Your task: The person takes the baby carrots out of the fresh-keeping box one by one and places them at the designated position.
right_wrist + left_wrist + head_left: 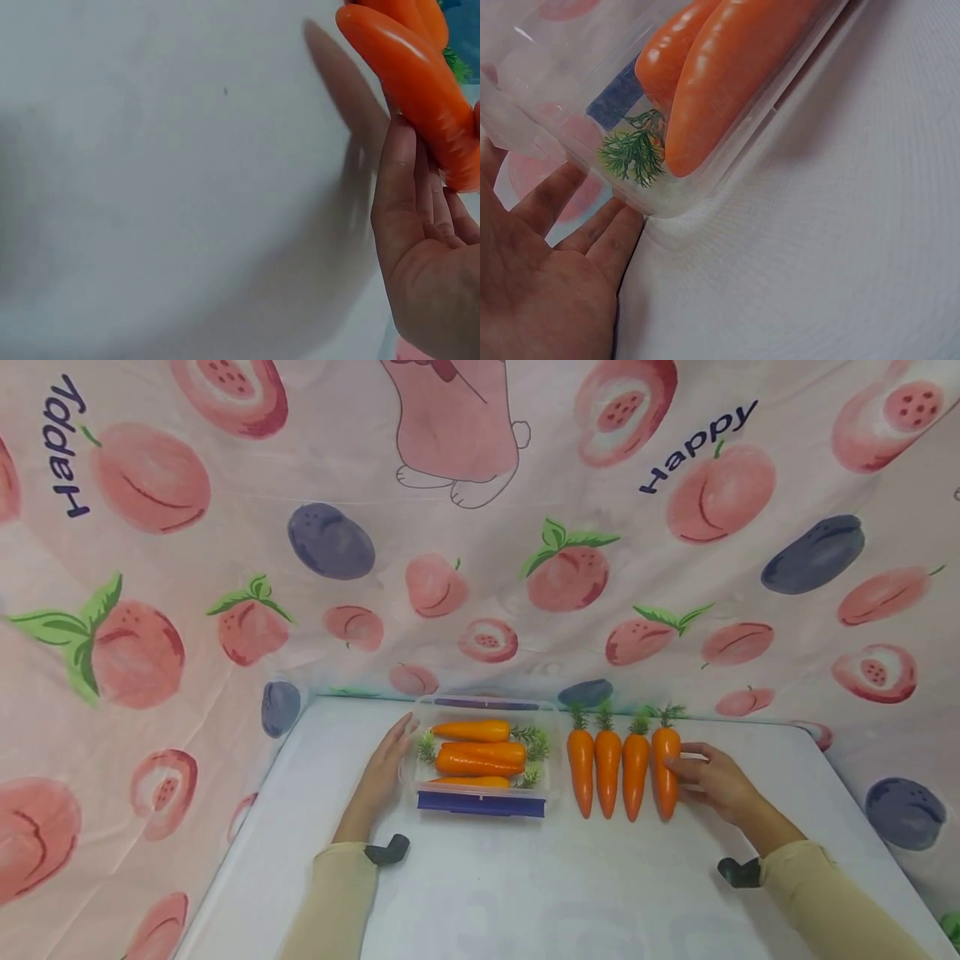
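Observation:
A clear plastic box (557, 777) with blue flaps stands left of centre, holding several orange toy carrots (480, 760) with green tops. My left hand (387, 760) rests against its left side, fingers extended; in the left wrist view the fingers (615, 240) touch the clear wall beside a carrot tip (682, 154). To the right of the box, my right hand (708, 781) holds the rightmost carrot (665, 772) between thumb and fingers. In the right wrist view that carrot (412, 82) casts a shadow apart from it on the tabletop, and part of the thumb is cut off.
Three more carrots (607, 768) lie side by side between the box and my right hand, tips toward me. The white table (570, 885) backs onto a pink fruit-print cloth (465, 543). Black straps (741, 872) sit at both wrists.

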The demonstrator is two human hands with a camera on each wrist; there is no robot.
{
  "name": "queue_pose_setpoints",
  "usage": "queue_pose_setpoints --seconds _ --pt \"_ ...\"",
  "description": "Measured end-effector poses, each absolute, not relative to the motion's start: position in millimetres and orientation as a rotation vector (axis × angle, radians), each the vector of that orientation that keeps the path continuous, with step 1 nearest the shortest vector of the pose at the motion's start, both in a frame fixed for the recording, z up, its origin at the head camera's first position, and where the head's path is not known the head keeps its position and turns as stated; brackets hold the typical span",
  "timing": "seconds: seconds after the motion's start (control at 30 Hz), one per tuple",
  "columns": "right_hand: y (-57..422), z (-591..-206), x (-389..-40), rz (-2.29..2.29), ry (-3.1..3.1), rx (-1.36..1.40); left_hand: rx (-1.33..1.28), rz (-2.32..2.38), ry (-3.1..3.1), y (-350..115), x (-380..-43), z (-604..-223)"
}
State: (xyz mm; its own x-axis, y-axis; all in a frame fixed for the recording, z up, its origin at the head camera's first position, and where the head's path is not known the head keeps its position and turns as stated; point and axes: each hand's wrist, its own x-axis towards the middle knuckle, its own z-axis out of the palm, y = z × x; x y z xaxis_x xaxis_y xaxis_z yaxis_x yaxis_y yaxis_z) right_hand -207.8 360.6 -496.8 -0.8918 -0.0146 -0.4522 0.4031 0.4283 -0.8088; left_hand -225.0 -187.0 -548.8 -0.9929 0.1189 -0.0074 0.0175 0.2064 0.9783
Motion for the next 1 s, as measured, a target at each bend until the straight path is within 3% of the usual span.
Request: queue_pose_setpoints --seconds 0.27,0.53,1.0 --pt "352.4 -503.9 -212.5 -1.494 2.248 0.379 0.138 1.919 2.345 -183.1 -212.4 -523.3" --pt "347.3 -507.7 -217.0 -1.486 2.244 0.413 0.107 1.911 2.367 -180.2 -210.9 -521.2" --pt "340.4 -504.3 -215.3 -1.447 2.265 0.482 0.141 1.917 2.378 -187.8 -226.2 -550.0"
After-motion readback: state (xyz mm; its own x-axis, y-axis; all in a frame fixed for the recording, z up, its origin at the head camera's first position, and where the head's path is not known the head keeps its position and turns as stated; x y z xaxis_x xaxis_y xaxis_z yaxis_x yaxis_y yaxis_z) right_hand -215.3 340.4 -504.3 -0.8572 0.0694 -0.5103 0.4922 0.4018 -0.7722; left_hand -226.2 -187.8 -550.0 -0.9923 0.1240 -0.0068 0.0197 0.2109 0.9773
